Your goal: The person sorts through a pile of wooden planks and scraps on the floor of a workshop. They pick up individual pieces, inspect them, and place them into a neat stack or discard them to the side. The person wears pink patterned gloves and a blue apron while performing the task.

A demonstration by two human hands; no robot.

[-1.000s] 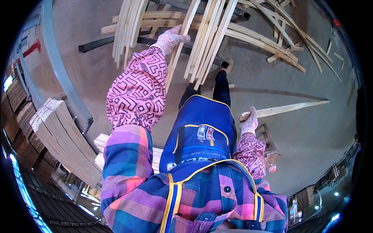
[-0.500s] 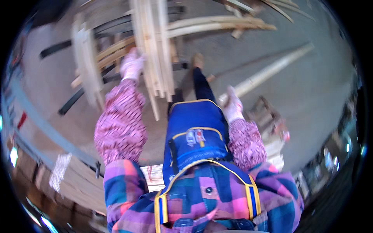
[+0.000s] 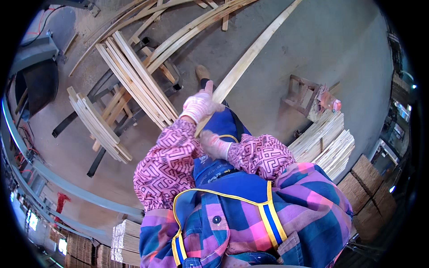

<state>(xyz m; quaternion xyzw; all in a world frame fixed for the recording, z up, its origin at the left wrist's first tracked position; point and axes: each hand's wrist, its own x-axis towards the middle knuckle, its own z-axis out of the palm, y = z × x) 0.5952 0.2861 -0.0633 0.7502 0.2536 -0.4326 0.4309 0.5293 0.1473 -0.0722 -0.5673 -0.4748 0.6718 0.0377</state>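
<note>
A long, pale wooden plank (image 3: pixel 250 56) slants from the front of my apron up to the far right, its near end against my body. My left hand (image 3: pixel 198 107), in a white and pink knit glove, is closed around the plank near that end, thumb across it. Just below, my right hand (image 3: pixel 215 145), gloved alike, is curled beside the plank's near end; motion smears its fingers, so its hold is unclear. To the left, a stack of long boards (image 3: pixel 136 80) and a smaller bundle of boards (image 3: pixel 99 125) rest across dark metal bars (image 3: pixel 96 163).
Curved wooden strips (image 3: pixel 196 33) lie beyond the stack. At right are a small wooden stool (image 3: pixel 301 94) and piled pale slats (image 3: pixel 324 143). A blue-grey metal rail (image 3: pixel 85 187) curves along the left. My shoe (image 3: pixel 202 72) is on the concrete floor.
My left hand has left the board stack and come right, onto the plank. The plank's near end is drawn in before my apron, and my right hand has moved inward and lower.
</note>
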